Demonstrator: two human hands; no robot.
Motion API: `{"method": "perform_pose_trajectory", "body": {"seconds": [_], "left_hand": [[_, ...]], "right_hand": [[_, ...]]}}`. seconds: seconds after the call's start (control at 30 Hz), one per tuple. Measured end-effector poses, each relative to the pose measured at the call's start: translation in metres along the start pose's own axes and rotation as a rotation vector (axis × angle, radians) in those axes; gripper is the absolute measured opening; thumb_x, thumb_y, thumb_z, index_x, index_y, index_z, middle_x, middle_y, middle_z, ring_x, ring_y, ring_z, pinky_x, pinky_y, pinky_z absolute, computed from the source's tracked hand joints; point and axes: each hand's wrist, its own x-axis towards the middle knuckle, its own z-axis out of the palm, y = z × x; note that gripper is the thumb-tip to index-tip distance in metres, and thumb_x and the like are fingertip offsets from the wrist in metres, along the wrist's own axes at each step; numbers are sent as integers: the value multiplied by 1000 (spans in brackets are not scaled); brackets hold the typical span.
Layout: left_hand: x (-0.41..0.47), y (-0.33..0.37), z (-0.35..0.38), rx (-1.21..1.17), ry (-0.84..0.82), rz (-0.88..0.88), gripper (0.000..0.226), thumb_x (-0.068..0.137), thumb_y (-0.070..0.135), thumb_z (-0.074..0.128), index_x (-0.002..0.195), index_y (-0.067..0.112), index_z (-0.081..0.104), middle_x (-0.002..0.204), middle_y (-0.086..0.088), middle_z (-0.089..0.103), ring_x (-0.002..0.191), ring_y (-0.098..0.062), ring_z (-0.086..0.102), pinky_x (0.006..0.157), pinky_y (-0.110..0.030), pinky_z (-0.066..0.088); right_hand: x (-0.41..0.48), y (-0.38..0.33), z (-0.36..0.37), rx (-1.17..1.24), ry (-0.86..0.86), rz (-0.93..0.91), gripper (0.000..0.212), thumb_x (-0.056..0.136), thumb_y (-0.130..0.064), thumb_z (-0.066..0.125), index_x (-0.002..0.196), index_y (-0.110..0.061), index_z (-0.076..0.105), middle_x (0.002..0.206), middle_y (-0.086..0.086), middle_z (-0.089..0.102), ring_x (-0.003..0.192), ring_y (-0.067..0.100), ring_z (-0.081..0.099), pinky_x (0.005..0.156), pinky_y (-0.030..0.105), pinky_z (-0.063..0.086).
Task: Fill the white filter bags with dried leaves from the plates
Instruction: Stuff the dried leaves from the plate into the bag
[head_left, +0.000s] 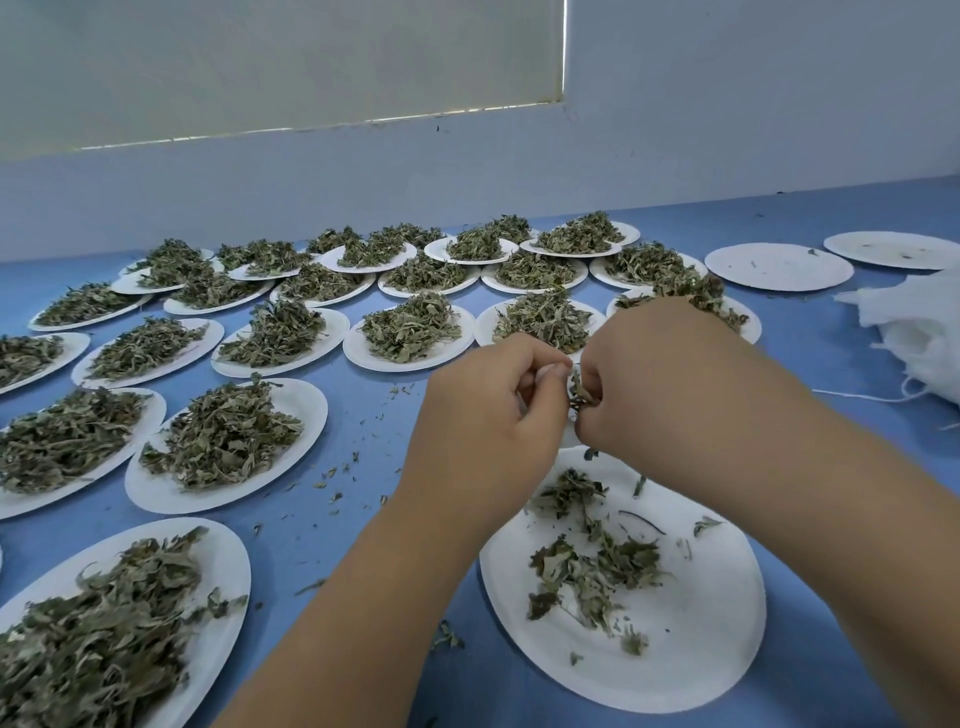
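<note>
Right hand (649, 374) is pinching crumpled dried green leaves (579, 392); left hand (488, 400) is clutching a small white item (525, 385), mostly hidden, above a round white paper plate (701, 649).

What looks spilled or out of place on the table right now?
Leaf crumbs are scattered on the blue table between the plates, and a larger sprig lies just off the near plate, at its left edge. A loose string trails from the white filter bags at right. Nothing looks damaged.

Your curled left grip (488, 400) hides almost all of the thin white filter bag (529, 383) it pinches. The heap of white gauzy filter bags (919, 332) at the counter's right side is cut off.
</note>
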Motion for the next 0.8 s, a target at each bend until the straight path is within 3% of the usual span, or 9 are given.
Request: {"method": "perform_pose_trajectory", "body": {"seconds": [0.13,0.33,0.57,0.7,0.8], "left_hand": [[0,-1,0,-40,-9,-47,15,86,20,57,83,18,71,53,14,47,53,-4,44,53,-10,30],[0,0,1,-128,-17,-138,14,86,23,57,82,24,71,64,3,55,53,-3,45,50,-11,34],[0,1,0,-161,-16,-170,19,89,13,60,80,27,70,58,17,55,55,2,49,52,-8,36],[0,3,0,-175,-32,-186,23,90,12,60,79,30,69,57,17,53,51,1,46,50,-8,35],[-1,5,0,-173,-45,-177,26,89,13,60,76,34,67,56,17,52,50,1,45,48,-9,35]], "right_hand": [[-3,-2,3,-27,-5,-33,34,87,-17,54,58,-21,38,56,-4,40,48,8,32,43,20,22],[-6,-4,3,-30,-36,-61,35,92,-19,50,61,-23,34,60,-7,38,50,5,29,46,15,20],[-3,1,9,-33,12,-103,18,95,-22,48,77,-23,46,64,-8,38,53,4,28,49,14,17],[-2,2,11,-63,-2,-105,24,96,-23,46,73,-23,40,63,-8,34,53,4,25,48,14,16],[-2,4,12,-98,-24,-102,34,95,-22,45,64,-20,31,65,-7,31,53,5,23,45,21,13]]}}
